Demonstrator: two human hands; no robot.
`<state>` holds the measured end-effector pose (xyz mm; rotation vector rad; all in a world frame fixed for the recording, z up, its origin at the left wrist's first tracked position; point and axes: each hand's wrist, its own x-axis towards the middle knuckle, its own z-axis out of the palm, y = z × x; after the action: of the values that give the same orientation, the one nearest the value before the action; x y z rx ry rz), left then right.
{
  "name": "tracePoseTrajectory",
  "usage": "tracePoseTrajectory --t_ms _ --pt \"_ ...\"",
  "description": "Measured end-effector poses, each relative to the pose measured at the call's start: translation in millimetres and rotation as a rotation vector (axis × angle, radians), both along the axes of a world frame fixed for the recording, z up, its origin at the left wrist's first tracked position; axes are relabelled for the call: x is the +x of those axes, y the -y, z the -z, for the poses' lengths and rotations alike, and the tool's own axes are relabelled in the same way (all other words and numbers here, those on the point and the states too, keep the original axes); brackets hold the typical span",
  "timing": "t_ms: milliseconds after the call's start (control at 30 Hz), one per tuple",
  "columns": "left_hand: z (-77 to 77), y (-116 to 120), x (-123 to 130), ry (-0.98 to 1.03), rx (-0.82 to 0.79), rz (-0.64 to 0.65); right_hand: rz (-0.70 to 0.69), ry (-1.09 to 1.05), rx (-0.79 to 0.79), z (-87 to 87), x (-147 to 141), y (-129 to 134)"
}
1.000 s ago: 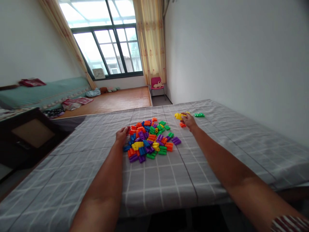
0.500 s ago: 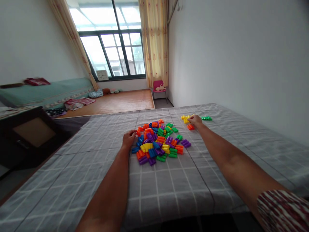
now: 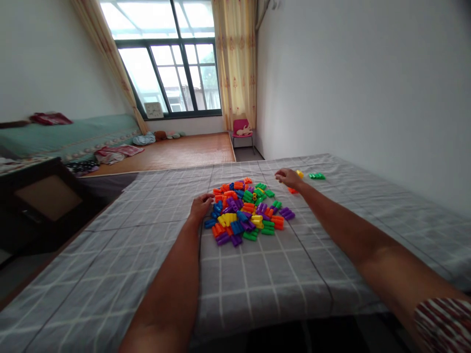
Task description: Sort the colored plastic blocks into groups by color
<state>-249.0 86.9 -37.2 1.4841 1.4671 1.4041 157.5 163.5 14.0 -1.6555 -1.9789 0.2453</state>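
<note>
A pile of plastic building blocks (image 3: 235,206), shaped like short joined tubes in orange, blue, green, purple and yellow, lies on the grey checked cloth (image 3: 250,274). My left hand (image 3: 201,205) rests at the pile's left edge, its fingers loosely stretched beside the orange and blue blocks; I see nothing held in it. Above the cloth, right of the pile's far end, my right hand (image 3: 289,177) hovers with fingers apart and nothing visible in them. Beyond it are a yellow block (image 3: 300,174), partly hidden, a green block (image 3: 317,176) and an orange block (image 3: 292,190).
A white wall (image 3: 368,88) runs along the right side. Past the cloth's far edge are a low wooden platform (image 3: 195,149), a pink chair (image 3: 241,128) with a soft toy on it, and a window. A dark cabinet (image 3: 37,201) stands at the left.
My right hand has drawn back to the left from the yellow blocks, and its fingers have come apart. My left hand stays beside the pile. The view has shifted slightly.
</note>
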Motion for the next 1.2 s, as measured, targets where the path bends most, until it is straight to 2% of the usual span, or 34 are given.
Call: tracePoseTrajectory --t_ms 67,133,300,567,767,867,1033,1200 --pt "0.7 -0.7 0.5 -0.028 0.008 -0.007 -0.239 0.05 -0.068 -3.4 -23.4 10.5" --pt "1.4 -1.2 0.4 -0.038 0.016 -0.007 -0.327 0.146 -0.078 -2.5 -43.5 17.9" --pt "0.1 -0.1 1.0 -0.032 0.007 0.002 -0.297 0.32 -0.045 13.3 -66.1 21.0" --pt "-2.8 -2.3 -0.1 -0.142 0.0 -0.009 -0.331 0.3 -0.1 28.0 -56.4 16.5" --pt "-3.9 -1.2 -0.1 -0.171 0.003 0.011 -0.361 0.107 -0.124 33.1 -55.9 13.8" --pt "-6.6 2.0 0.5 -0.155 0.003 0.023 -0.362 -0.053 -0.079 35.0 -51.3 16.4" --pt "-6.8 2.0 -1.4 -0.161 -0.018 0.015 -0.272 -0.262 0.004 35.0 -41.4 18.6" --pt "-6.4 2.2 -2.4 -0.171 -0.037 0.011 -0.263 -0.478 0.096 27.6 -29.0 8.5"
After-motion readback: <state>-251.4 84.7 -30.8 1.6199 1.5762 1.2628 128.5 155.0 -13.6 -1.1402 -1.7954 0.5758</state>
